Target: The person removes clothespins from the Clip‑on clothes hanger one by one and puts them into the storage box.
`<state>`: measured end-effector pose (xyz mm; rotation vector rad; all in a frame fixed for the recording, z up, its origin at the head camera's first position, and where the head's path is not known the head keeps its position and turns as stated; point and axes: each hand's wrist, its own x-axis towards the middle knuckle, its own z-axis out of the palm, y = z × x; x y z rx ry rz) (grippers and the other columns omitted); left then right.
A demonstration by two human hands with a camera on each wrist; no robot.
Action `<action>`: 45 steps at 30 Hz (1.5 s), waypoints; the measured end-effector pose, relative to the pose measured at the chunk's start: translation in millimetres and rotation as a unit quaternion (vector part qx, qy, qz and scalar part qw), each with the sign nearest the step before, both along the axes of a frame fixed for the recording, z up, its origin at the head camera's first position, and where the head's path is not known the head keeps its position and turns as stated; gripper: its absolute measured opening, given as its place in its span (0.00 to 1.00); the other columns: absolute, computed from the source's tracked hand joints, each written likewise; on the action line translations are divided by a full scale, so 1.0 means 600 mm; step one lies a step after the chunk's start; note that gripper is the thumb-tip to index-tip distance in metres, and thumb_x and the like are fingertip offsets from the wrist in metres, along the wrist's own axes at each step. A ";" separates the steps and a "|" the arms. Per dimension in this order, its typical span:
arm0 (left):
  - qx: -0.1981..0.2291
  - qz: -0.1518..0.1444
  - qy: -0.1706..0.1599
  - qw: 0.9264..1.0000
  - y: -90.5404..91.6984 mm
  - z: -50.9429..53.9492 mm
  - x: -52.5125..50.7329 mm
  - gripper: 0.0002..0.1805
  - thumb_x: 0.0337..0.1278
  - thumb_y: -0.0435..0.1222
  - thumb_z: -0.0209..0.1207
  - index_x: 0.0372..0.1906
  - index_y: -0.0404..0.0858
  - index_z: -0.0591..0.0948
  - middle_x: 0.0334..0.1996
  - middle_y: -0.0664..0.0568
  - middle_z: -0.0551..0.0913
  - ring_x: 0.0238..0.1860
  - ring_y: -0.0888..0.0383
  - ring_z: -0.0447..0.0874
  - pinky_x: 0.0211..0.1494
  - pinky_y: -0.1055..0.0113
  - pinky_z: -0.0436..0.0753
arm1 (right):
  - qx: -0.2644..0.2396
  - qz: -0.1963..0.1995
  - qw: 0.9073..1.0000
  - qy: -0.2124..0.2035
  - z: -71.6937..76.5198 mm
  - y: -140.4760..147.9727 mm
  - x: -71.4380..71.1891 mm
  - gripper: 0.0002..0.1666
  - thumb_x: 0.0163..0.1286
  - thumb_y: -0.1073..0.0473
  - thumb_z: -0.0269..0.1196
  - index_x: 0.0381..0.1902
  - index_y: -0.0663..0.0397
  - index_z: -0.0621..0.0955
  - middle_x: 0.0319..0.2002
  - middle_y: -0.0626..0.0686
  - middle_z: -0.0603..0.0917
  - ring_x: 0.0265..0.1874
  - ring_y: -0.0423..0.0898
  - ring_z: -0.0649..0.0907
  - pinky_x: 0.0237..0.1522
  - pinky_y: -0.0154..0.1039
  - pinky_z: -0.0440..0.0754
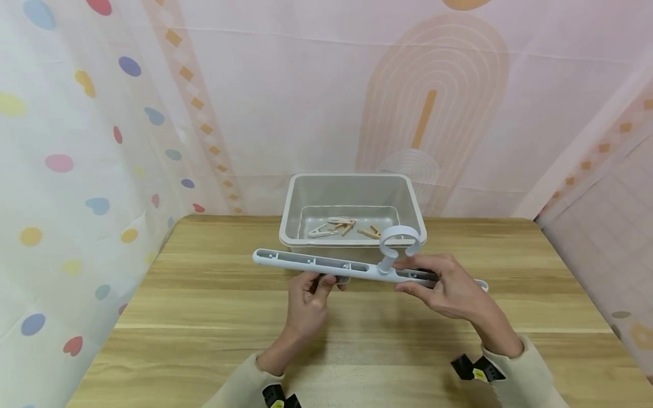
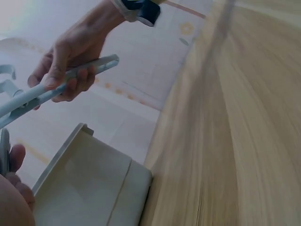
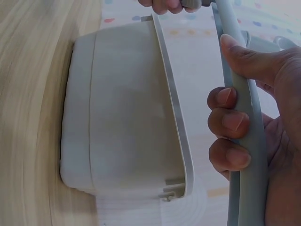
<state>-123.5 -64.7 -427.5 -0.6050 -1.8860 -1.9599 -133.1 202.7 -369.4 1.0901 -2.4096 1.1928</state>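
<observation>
A pale blue-white plastic hanger bar with an open round hook is held level above the table, in front of the bin. My right hand grips the bar just right of the hook; in the right wrist view its fingers wrap round the bar. Under the left half of the bar, my left hand pinches a small grey clip, mostly hidden by the fingers. Whether that clip is attached to the bar, I cannot tell.
Behind the hanger a light grey plastic bin stands on the wooden table. White and tan clothespins lie in it. A patterned curtain hangs along the table's back and left sides.
</observation>
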 end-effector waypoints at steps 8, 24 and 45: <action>-0.003 0.070 0.039 0.997 0.006 0.006 -0.002 0.06 0.67 0.22 0.59 0.33 0.26 0.84 0.28 0.35 0.88 0.33 0.64 0.87 0.38 0.72 0.85 | -0.003 -0.004 1.000 0.007 0.002 -0.004 -0.003 0.18 0.58 0.66 0.77 0.47 0.50 0.89 0.41 0.52 0.92 0.35 0.34 0.85 0.37 0.27 0.82; -0.006 -0.044 -0.068 0.997 -0.016 0.041 -0.020 0.16 0.79 0.32 0.49 0.41 0.22 0.82 0.29 0.37 0.83 0.23 0.69 0.69 0.26 0.76 0.65 | 0.017 -0.015 0.998 0.054 0.015 0.004 -0.022 0.20 0.58 0.67 0.76 0.47 0.46 0.88 0.38 0.48 0.92 0.30 0.33 0.85 0.33 0.25 0.80; -0.122 -0.181 -0.063 0.974 -0.072 0.044 -0.042 0.14 0.75 0.30 0.54 0.55 0.26 0.82 0.50 0.30 0.86 0.48 0.64 0.88 0.56 0.66 0.86 | 0.036 -0.028 0.999 -0.003 0.003 0.027 -0.011 0.19 0.62 0.65 0.74 0.49 0.43 0.86 0.41 0.44 0.89 0.34 0.34 0.83 0.39 0.29 0.80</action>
